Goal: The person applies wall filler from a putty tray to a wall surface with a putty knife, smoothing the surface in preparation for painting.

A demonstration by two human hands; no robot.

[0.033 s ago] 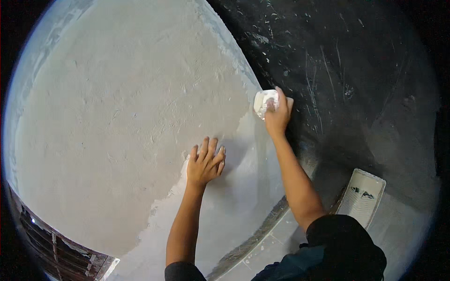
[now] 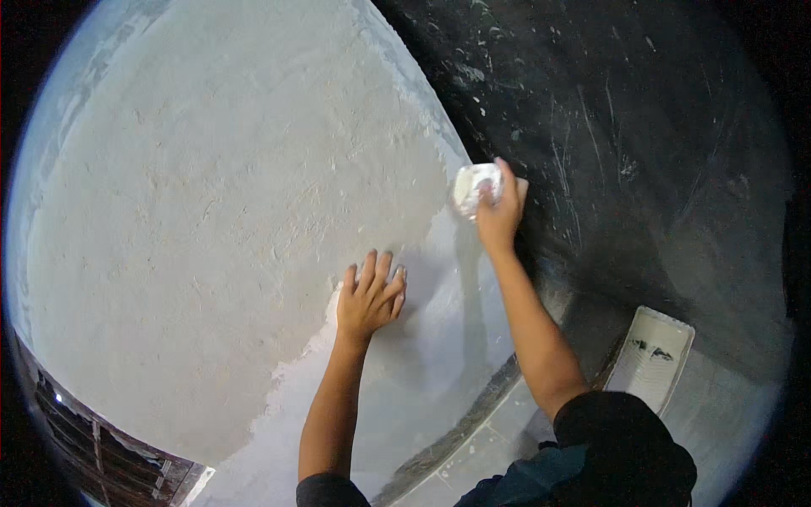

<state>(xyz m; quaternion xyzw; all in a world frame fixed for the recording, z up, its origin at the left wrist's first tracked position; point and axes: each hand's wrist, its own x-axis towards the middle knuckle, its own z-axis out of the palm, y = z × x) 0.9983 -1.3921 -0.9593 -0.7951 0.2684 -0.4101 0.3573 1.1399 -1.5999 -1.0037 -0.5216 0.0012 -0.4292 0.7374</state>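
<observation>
A pale wall [image 2: 211,169] fills the left and middle, with beige, rough plaster above and a smoother white area [image 2: 422,355] below it. My left hand [image 2: 372,296] rests on the wall with its fingers spread, at the border between the two areas. Up and to the right, my right hand [image 2: 500,211] grips a flat white tool [image 2: 473,184] with rounded corners. The tool is smeared with white stuff and slightly blurred, so I cannot tell its exact kind. It is at the wall's right edge, where the dark surface begins.
A dark, scratched surface [image 2: 659,160] with white splashes runs along the right. On the lower right lies a white paint tray [image 2: 650,359] with a ribbed bottom and dark marks. Pale floor tiles [image 2: 473,448] border the wall's base. A dark wooden frame with bars [image 2: 101,439] is at lower left.
The white tool has shifted slightly left and tilted a little in my right hand. My left hand has stayed in nearly the same place.
</observation>
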